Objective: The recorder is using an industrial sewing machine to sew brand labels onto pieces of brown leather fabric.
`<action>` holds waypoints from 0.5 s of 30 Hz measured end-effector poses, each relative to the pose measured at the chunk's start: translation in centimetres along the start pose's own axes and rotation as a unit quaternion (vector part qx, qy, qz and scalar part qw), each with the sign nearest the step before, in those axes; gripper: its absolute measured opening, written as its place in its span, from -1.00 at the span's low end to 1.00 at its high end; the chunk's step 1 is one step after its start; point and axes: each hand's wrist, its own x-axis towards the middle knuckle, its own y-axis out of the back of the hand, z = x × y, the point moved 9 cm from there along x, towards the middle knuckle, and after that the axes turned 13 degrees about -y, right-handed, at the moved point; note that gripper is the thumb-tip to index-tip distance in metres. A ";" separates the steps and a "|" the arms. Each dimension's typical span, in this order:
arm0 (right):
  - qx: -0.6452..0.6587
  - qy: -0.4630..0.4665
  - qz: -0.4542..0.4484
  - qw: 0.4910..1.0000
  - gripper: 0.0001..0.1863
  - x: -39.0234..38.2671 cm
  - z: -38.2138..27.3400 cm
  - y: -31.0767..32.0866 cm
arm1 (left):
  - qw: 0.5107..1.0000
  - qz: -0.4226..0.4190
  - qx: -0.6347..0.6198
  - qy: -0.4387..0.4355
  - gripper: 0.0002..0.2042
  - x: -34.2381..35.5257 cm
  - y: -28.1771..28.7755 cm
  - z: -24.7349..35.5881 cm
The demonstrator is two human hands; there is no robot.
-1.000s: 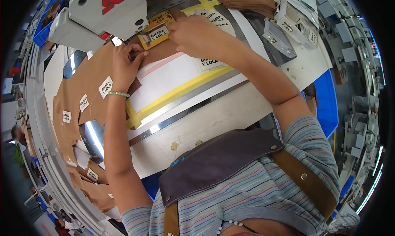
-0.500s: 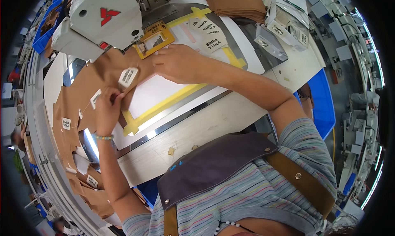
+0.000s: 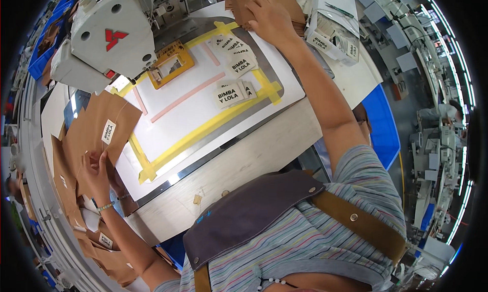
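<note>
At the left of the work surface, my left hand (image 3: 95, 174) pinches a brown fabric panel (image 3: 96, 124) that bears a white label (image 3: 108, 133) with dark print. The panel lies over other brown pieces. My right hand (image 3: 271, 18) reaches to the far side and rests on a stack of brown panels (image 3: 287, 2); its fingers are apart on the stack's near left edge. Between the hands, a white template sheet (image 3: 193, 104) framed in yellow tape carries pink strips. Loose white labels (image 3: 229, 94) sit in two groups on its right part.
A white sewing machine head (image 3: 114, 37) stands at the far left, beside a yellow-framed clamp (image 3: 172, 68). A white box (image 3: 325, 40) with labels and tweezers (image 3: 339, 10) is at the far right. Blue bins (image 3: 387, 126) stand at both sides. More brown pieces (image 3: 109, 261) hang at lower left.
My left hand has drawn the labelled brown panel leftward off the template. My right hand has left the clamp area for the stack of brown panels. A second group of labels now shows.
</note>
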 end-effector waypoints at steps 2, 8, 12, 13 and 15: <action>-0.029 0.012 0.003 1.000 -0.66 -0.5 0.2 -0.8 | 0.991 0.082 0.098 -0.038 -0.76 1.0 1.1 4.4; -0.041 0.085 -0.015 0.995 -0.70 -0.6 -1.4 -1.7 | 0.988 0.061 -0.090 -0.109 -0.82 3.1 1.1 12.6; 0.022 0.079 0.002 0.997 -0.84 0.1 -1.7 -0.9 | 0.861 0.069 -0.252 -0.437 -0.80 2.1 7.3 30.2; 0.053 0.059 0.010 0.997 -0.88 0.1 -0.5 -0.1 | 0.861 0.073 -0.259 -0.432 -0.80 1.8 9.6 30.5; 0.061 0.036 -0.003 0.997 -0.88 0.3 0.4 0.0 | 0.842 0.010 -0.332 -0.425 -0.56 -0.4 13.6 30.5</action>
